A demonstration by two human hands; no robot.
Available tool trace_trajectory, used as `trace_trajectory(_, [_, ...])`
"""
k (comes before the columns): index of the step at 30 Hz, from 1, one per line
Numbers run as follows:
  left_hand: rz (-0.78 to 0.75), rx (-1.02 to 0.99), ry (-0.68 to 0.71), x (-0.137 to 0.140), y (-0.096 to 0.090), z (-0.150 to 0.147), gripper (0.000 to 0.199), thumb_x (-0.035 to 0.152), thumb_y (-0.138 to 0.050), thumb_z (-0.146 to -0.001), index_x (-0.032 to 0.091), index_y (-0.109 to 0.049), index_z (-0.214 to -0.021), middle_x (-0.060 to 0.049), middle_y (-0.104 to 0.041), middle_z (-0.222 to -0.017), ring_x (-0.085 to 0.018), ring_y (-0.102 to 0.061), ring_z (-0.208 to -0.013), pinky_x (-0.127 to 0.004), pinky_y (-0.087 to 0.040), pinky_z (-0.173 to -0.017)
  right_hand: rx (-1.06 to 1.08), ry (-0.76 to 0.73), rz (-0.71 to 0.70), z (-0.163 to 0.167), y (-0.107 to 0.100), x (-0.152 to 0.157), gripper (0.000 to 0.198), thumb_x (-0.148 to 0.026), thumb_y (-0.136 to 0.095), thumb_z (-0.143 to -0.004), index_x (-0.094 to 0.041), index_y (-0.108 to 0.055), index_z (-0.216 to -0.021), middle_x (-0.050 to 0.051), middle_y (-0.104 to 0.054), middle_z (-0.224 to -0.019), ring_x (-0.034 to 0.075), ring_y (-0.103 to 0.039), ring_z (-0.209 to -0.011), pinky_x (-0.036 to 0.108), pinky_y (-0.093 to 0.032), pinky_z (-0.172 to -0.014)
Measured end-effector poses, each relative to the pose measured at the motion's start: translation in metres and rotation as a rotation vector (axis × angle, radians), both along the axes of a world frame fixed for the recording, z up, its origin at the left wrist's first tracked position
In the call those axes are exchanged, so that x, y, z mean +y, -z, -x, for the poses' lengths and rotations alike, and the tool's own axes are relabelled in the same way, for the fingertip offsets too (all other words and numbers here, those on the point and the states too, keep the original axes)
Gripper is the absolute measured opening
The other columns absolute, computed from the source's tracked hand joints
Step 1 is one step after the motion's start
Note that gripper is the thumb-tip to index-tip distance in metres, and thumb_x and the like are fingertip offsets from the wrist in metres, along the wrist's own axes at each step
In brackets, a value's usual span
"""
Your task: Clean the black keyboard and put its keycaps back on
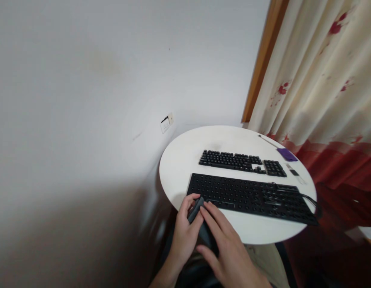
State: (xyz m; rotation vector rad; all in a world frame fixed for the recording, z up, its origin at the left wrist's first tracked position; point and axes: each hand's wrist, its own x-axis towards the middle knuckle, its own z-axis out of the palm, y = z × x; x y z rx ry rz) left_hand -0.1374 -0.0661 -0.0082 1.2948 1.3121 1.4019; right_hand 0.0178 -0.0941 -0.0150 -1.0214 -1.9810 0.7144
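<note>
Fingers (191,198) curled, the left hand (185,226) grips a smooth dark object (196,209) by the eight-o'clock edge of the round table (182,156); the half-open right hand (230,244) touches it; a flat keyboard (248,194) lies toward two o'clock.

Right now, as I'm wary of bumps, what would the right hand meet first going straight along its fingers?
The right hand would likely meet the dark object held in the left hand first, though depth there is unclear.

A home room, judging by the floral curtain (311,92) (red below) and round table (181,160).
</note>
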Motion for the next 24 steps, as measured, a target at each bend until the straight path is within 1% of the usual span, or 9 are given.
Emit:
trace_trajectory(3, [0.034, -0.085, 0.002, -0.003, 0.004, 0.0, 0.04, 0.042, -0.065, -0.088, 0.024, -0.06, -0.122, -0.007, -0.068, -0.115, -0.023, -0.065, -0.109, -0.03, -0.053, -0.091, 0.022, 0.024, 0.003, 0.006, 0.01, 0.0, 0.074, -0.018, -0.059, -0.089, -0.035, -0.03, -0.156, 0.002, -0.034, -0.16, 0.029, -0.035, -0.145, 0.051, -0.033, -0.119])
trace_trajectory(6, [0.075, -0.127, 0.067, -0.005, 0.004, 0.005, 0.043, 0.05, -0.056, -0.092, 0.023, -0.061, -0.126, -0.009, -0.068, -0.115, -0.023, -0.067, -0.101, -0.031, -0.056, -0.082, 0.157, 0.062, 0.058, 0.007, 0.013, 0.003, 0.063, -0.02, -0.053, -0.093, -0.033, -0.037, -0.153, 0.003, -0.043, -0.155, 0.027, -0.043, -0.141, 0.05, -0.034, -0.119])
trace_trajectory(8, [0.036, -0.038, 0.085, -0.004, 0.001, 0.009, 0.042, 0.052, -0.053, -0.093, 0.023, -0.066, -0.121, -0.01, -0.068, -0.113, -0.025, -0.066, -0.099, -0.033, -0.056, -0.079, 0.271, 0.071, 0.178, 0.007, 0.008, 0.003, 0.053, -0.027, -0.053, -0.096, -0.03, -0.047, -0.148, 0.005, -0.051, -0.149, 0.028, -0.048, -0.137, 0.05, -0.034, -0.118])
trace_trajectory(11, [-0.105, 0.172, 0.018, -0.003, -0.004, 0.012, 0.036, 0.048, -0.059, -0.09, 0.027, -0.071, -0.116, -0.01, -0.065, -0.114, -0.027, -0.061, -0.108, -0.036, -0.052, -0.091, 0.442, 0.087, 0.423, 0.007, -0.002, 0.001, 0.043, -0.04, -0.059, -0.094, -0.027, -0.064, -0.134, 0.008, -0.063, -0.136, 0.031, -0.056, -0.128, 0.052, -0.037, -0.114])
trace_trajectory(13, [-0.162, 0.217, 0.005, -0.002, -0.005, 0.013, 0.034, 0.046, -0.059, -0.09, 0.028, -0.071, -0.116, -0.01, -0.063, -0.115, -0.027, -0.059, -0.111, -0.037, -0.049, -0.096, 0.56, 0.038, 0.573, 0.009, -0.007, -0.001, 0.043, -0.047, -0.064, -0.09, -0.025, -0.069, -0.127, 0.008, -0.068, -0.128, 0.032, -0.061, -0.12, 0.052, -0.042, -0.109])
trace_trajectory(16, [-0.144, 0.17, 0.048, -0.003, -0.005, 0.013, 0.026, 0.045, -0.056, -0.092, 0.026, -0.073, -0.098, -0.008, -0.067, -0.098, -0.025, -0.063, -0.095, -0.034, -0.051, -0.086, 0.776, -0.098, 0.811, 0.013, -0.007, -0.005, 0.048, -0.051, -0.07, -0.085, -0.023, -0.07, -0.124, 0.008, -0.073, -0.116, 0.032, -0.066, -0.11, 0.05, -0.048, -0.101])
trace_trajectory(18, [-0.109, 0.143, 0.03, -0.004, -0.003, 0.013, 0.025, 0.045, -0.056, -0.092, 0.024, -0.069, -0.087, -0.005, -0.067, -0.086, -0.022, -0.063, -0.084, -0.031, -0.051, -0.078, 0.911, -0.113, 0.952, 0.016, -0.004, -0.009, 0.052, -0.052, -0.072, -0.082, -0.023, -0.069, -0.125, 0.009, -0.075, -0.111, 0.031, -0.068, -0.107, 0.048, -0.05, -0.097])
trace_trajectory(21, [-0.091, 0.147, -0.039, -0.004, -0.003, 0.012, 0.025, 0.044, -0.055, -0.093, 0.023, -0.066, -0.086, -0.003, -0.066, -0.082, -0.021, -0.062, -0.081, -0.029, -0.049, -0.076, 1.019, -0.062, 1.065, 0.021, 0.002, -0.015, 0.058, -0.054, -0.075, -0.079, -0.023, -0.068, -0.127, 0.01, -0.075, -0.111, 0.03, -0.067, -0.109, 0.046, -0.051, -0.096])
trace_trajectory(24, [-0.113, 0.173, -0.043, -0.002, -0.005, 0.013, 0.024, 0.043, -0.054, -0.094, 0.023, -0.065, -0.087, -0.002, -0.066, -0.082, -0.02, -0.061, -0.081, -0.028, -0.048, -0.075, 1.048, -0.065, 1.092, 0.022, 0.003, -0.018, 0.061, -0.057, -0.074, -0.078, -0.024, -0.066, -0.129, 0.01, -0.074, -0.111, 0.029, -0.067, -0.107, 0.045, -0.052, -0.094])
